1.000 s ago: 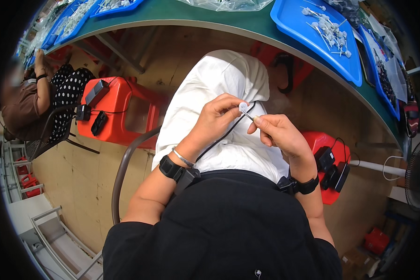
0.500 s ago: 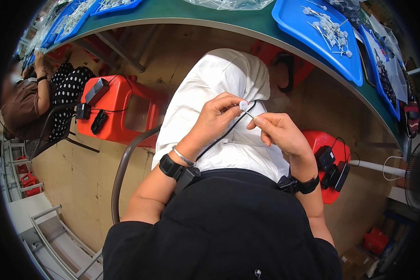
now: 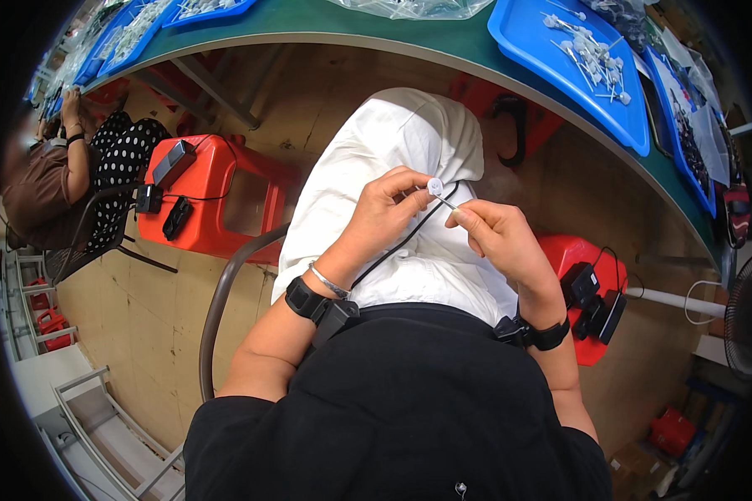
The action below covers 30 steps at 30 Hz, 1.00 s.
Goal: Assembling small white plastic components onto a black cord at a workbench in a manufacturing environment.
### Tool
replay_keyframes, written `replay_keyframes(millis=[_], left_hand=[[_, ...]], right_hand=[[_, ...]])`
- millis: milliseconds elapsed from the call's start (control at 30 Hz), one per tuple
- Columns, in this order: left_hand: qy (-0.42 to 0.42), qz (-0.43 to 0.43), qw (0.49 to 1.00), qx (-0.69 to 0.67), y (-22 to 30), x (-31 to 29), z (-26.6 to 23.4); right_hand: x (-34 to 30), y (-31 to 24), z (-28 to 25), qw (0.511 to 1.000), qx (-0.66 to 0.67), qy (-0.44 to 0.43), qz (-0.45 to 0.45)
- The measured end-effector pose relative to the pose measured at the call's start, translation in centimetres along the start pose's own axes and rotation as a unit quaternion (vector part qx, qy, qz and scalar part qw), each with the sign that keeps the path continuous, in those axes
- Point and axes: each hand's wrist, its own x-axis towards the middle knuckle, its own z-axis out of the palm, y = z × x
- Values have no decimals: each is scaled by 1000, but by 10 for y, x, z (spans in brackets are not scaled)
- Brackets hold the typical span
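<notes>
Above my lap, my left hand [image 3: 384, 210] pinches a small white round plastic piece [image 3: 434, 186] between thumb and forefinger. A thin, straight rod [image 3: 447, 203] runs from that piece toward my right hand [image 3: 503, 238], whose thumb and forefinger are closed on its other end. Whether the rod is fixed into the white piece or only touches it is too small to tell. Beneath both hands lie my white trousers [image 3: 393, 259], with a black cord [image 3: 405, 235] across them.
A green table [image 3: 376, 32] curves ahead, bearing a blue tray [image 3: 526, 54] of white stemmed parts. Red stools with black devices stand left [image 3: 217, 175] and right [image 3: 556, 250]. A person [image 3: 54, 188] sits at far left. A fan [image 3: 742, 317] is at far right.
My right hand has shifted very slightly, its fingers drawn a little closer together on the rod. My left hand and the white piece stay nearly in place.
</notes>
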Motion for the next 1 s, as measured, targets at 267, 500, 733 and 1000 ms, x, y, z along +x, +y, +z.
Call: replay_keyframes(millis=[267, 500, 733, 1000], left_hand=[[-17, -16, 1000, -14, 4, -1, 1], [-15, -31, 998, -49, 7, -1, 0], [-8, -3, 998, -55, 13, 0, 1], [21, 61, 998, 8, 10, 0, -1]], right_hand=[[1, 0, 7, 935, -256, 141, -201], [8, 6, 12, 823, -387, 222, -352], [9, 4, 11, 764, -450, 251, -388], [4, -1, 7, 786, -434, 231, -376]])
